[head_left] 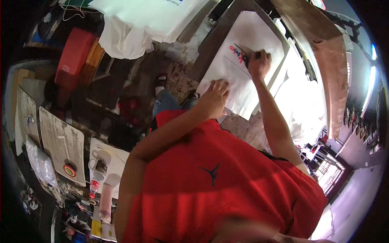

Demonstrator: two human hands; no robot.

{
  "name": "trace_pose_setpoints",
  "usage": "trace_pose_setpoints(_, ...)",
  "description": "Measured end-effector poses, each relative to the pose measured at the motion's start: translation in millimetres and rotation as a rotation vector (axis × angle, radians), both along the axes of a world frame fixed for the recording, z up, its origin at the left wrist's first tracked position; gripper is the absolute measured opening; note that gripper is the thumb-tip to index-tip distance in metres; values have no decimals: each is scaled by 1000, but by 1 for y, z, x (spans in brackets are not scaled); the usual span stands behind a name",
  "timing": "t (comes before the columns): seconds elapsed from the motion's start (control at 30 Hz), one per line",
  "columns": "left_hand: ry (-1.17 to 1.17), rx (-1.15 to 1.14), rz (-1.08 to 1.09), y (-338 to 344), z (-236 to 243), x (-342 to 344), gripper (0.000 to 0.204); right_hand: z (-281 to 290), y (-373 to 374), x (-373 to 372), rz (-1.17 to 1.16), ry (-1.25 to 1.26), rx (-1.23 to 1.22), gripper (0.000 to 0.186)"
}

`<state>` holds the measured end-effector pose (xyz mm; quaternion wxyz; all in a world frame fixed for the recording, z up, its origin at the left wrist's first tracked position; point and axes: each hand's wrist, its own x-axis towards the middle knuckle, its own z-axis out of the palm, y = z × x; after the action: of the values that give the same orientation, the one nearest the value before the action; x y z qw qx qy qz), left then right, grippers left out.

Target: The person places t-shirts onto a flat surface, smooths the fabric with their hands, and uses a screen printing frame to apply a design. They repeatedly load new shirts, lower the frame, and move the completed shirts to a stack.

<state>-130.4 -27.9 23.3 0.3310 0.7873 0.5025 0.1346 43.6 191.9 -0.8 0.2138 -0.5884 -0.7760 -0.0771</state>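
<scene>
A white sheet of fabric or paper (pixel 225 65) lies on a grey board (pixel 254 12) at the upper middle. A red and black printed design (pixel 236 52) shows on it, beside a thin straight line. My right hand (pixel 260 64) is closed round a small dark object (pixel 247 58), held against the sheet just right of the design. I cannot make out what that object is. My left hand (pixel 212 95) rests on the sheet's lower part, its fingers apart and slightly bent, holding nothing.
White sheets (pixel 137 16) are piled upper left, near a red case (pixel 73 58). A cardboard panel (pixel 324 60) stands at right beside bright white material (pixel 300 101). A mug (pixel 100 167), bottle (pixel 94 188) and stained board (pixel 60 141) are lower left. My legs (pixel 164 101) show below.
</scene>
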Motion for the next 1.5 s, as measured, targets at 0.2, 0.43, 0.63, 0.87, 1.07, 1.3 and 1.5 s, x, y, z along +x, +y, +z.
trace_pose_setpoints(0.2, 96, 9, -31, 6, 6, 3, 87, -6, 4, -125, 166, 1, -30, 24)
trace_pose_setpoints(0.43, -202, -102, -144, 4, 20, -20, 79, 1, 14, 84, -194, 46, -419, 28)
trace_pose_setpoints(0.63, -91, -45, 107, -36, 19, -43, 73, 0, -17, 6, -228, 27, -109, 31)
trace_pose_setpoints(0.87, 57, -40, 51, -9, 32, -34, 70, -10, -12, -129, 121, 109, 81, 33)
trace_pose_setpoints(1.07, 121, -114, 133, 10, 46, -57, 67, -2, -25, 8, -31, 78, 83, 25)
trace_pose_setpoints(1.3, -190, -116, 418, 33, 26, -62, 54, -4, -41, 23, -236, 48, 47, 35)
trace_pose_setpoints(1.5, -377, -288, 535, 63, -19, -70, 48, 24, -71, -111, 297, 144, -219, 46)
